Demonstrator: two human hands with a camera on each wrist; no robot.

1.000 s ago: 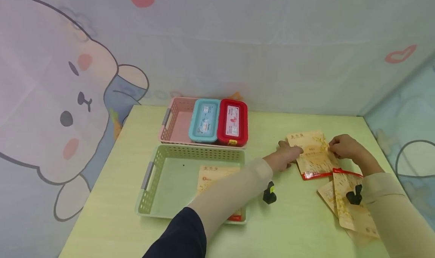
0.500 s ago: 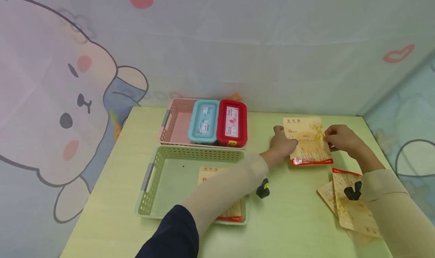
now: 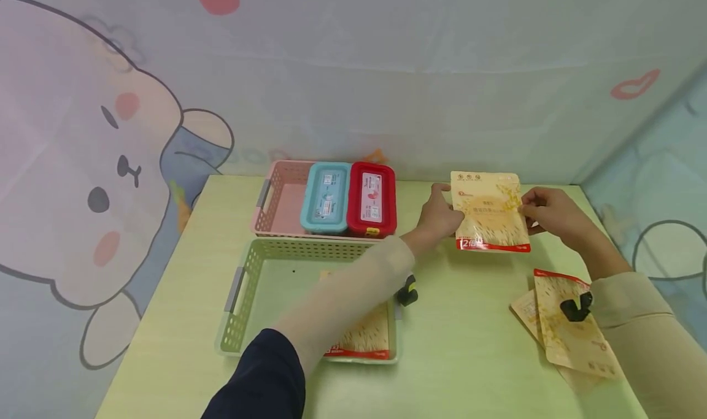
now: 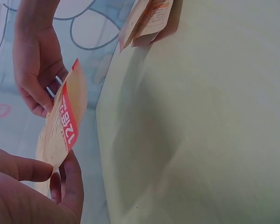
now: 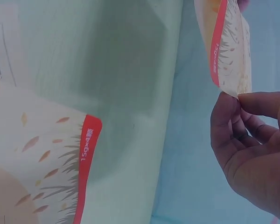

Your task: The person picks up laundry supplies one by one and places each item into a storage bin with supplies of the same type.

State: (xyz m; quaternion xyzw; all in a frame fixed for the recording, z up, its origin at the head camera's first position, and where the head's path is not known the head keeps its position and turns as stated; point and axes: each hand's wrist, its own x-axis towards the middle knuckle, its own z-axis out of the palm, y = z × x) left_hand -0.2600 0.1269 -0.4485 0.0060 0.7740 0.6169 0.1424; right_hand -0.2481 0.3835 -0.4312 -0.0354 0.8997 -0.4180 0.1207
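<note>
A cream-yellow food pouch (image 3: 488, 213) with a red strip along its lower edge is held up above the far right of the table, front side facing the head camera. My left hand (image 3: 439, 216) pinches its left edge between thumb and fingers. At the opposite edge, my right hand (image 3: 552, 213) pinches it the same way. In the left wrist view the pouch (image 4: 60, 126) is seen nearly edge-on between both hands, with its shadow on the table below. Two similar pouches (image 3: 569, 324) lie overlapped near my right forearm.
A green basket (image 3: 276, 296) at front left holds a similar pouch (image 3: 364, 333), partly hidden by my left sleeve. Behind it, a pink basket (image 3: 287, 204) contains a blue-lidded box (image 3: 326, 198) and a red-lidded box (image 3: 372, 198). A cartoon curtain (image 3: 414, 88) hangs behind the table.
The pouch has risen off the table and shifted left, tilting to face the head camera, with both hands moving along with it. The baskets and lying pouches have stayed put.
</note>
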